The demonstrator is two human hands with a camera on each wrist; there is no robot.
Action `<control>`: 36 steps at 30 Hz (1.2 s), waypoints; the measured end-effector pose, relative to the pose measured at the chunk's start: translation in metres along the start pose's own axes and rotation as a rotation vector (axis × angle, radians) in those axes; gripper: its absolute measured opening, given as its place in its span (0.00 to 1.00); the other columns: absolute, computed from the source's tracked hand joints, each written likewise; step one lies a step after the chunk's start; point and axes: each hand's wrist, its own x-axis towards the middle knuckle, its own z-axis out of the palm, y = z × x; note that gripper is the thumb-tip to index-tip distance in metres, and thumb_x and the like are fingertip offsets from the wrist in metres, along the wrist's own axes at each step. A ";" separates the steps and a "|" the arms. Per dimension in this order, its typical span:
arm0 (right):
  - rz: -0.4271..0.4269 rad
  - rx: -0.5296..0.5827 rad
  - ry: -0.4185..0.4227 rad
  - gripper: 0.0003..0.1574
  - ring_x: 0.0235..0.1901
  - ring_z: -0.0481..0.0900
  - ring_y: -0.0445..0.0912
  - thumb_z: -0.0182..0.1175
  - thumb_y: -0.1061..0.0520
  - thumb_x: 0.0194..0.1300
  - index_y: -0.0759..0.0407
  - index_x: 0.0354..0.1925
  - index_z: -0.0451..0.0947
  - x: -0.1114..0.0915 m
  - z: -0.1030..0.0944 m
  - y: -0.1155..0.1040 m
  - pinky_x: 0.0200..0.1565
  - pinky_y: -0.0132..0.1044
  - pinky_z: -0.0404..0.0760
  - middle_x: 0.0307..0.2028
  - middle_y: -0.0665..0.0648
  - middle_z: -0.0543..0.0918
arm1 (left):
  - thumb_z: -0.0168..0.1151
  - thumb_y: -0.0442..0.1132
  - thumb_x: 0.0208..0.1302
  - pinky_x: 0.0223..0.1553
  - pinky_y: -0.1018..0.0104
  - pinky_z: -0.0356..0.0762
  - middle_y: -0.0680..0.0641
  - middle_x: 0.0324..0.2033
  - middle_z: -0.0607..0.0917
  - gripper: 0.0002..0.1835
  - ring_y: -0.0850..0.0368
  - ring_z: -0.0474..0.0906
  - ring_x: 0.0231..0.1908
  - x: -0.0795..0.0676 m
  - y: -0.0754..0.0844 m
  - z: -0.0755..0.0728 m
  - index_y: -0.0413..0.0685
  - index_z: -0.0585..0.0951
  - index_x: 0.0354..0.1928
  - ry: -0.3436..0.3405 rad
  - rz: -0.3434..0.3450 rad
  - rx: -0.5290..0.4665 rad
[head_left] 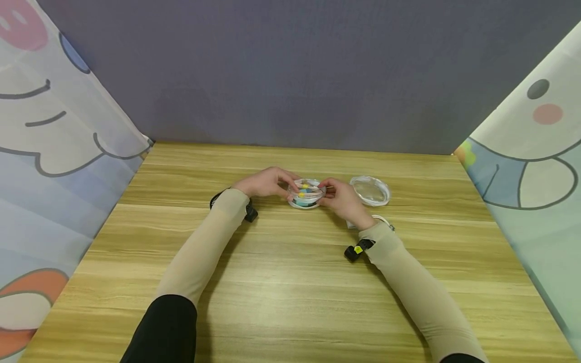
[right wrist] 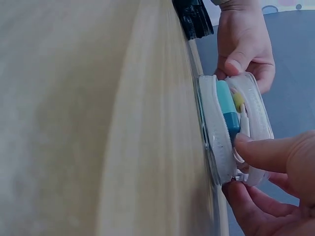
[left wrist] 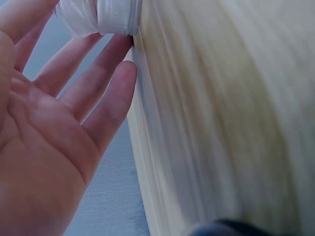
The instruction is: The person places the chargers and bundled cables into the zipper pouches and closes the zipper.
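Both hands are on a round clear case (right wrist: pixel 219 142) on the table (head_left: pixel 281 282), in front of a grey panel (head_left: pixel 290 75). The left hand (head_left: pixel 268 182) grips its left rim with thumb and fingers; the right hand (head_left: pixel 342 199) pinches the right side, thumb at the gap between the two halves, fingers below. The zip (right wrist: pixel 224 118) is at least partly undone. Inside show a two-tone teal block (right wrist: pixel 227 108) and a pale cable (head_left: pixel 313 194) with yellow tabs (head_left: pixel 302 195); any print on them is too small to read. Just right of the right hand lies a clear round thing (head_left: pixel 386 192); a white cord (head_left: pixel 383 219) shows by the right wrist.
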 end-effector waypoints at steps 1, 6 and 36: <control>0.003 -0.003 -0.001 0.22 0.51 0.83 0.55 0.70 0.63 0.61 0.62 0.54 0.77 0.000 0.000 0.000 0.51 0.46 0.81 0.52 0.64 0.82 | 0.73 0.35 0.60 0.65 0.58 0.66 0.49 0.68 0.72 0.09 0.54 0.64 0.69 0.000 0.000 0.000 0.57 0.90 0.41 -0.002 -0.001 -0.001; 0.028 0.064 -0.061 0.27 0.53 0.81 0.54 0.70 0.68 0.59 0.64 0.56 0.77 -0.001 -0.003 -0.004 0.53 0.45 0.80 0.55 0.65 0.80 | 0.75 0.40 0.58 0.66 0.57 0.65 0.49 0.68 0.72 0.09 0.54 0.62 0.70 -0.002 0.001 -0.001 0.58 0.90 0.42 -0.024 -0.008 -0.008; 0.088 0.157 -0.113 0.19 0.58 0.76 0.55 0.61 0.57 0.72 0.63 0.58 0.79 -0.003 -0.011 -0.006 0.58 0.51 0.74 0.56 0.62 0.81 | 0.65 0.46 0.69 0.41 0.58 0.69 0.52 0.53 0.79 0.05 0.53 0.70 0.38 -0.001 0.013 0.010 0.55 0.81 0.40 -0.011 0.021 0.102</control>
